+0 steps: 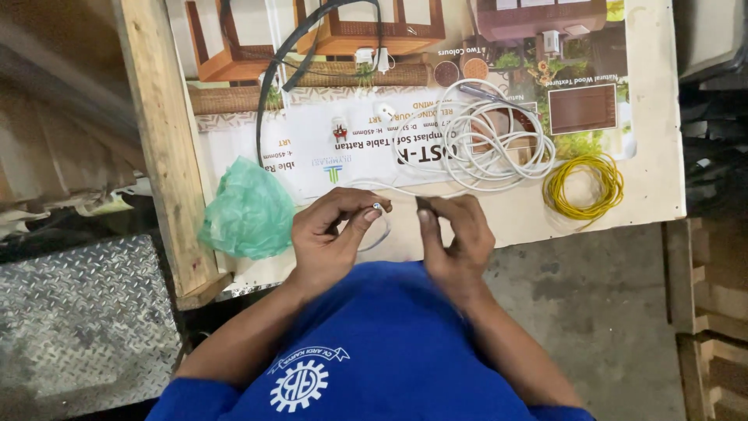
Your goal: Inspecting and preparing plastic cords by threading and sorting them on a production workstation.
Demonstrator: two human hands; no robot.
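My left hand [331, 230] pinches the end of a thin white cable [377, 207] between thumb and fingers. That cable runs back to a loose white coil [499, 148] lying on the printed cardboard sheet [654, 156]. My right hand [458, 234] is closed around a small dark tool [423, 204], whose tip points at the cable end a few centimetres away. Both hands hover just above the near edge of the sheet, in front of my blue shirt.
A yellow wire coil [584, 185] lies right of the white one. A crumpled green plastic bag [248, 210] sits at the left, beside a wooden plank [167, 148]. A black cable [284, 66] loops at the top, near white plugs [374, 58]. Metal tread plate [78, 312] lies lower left.
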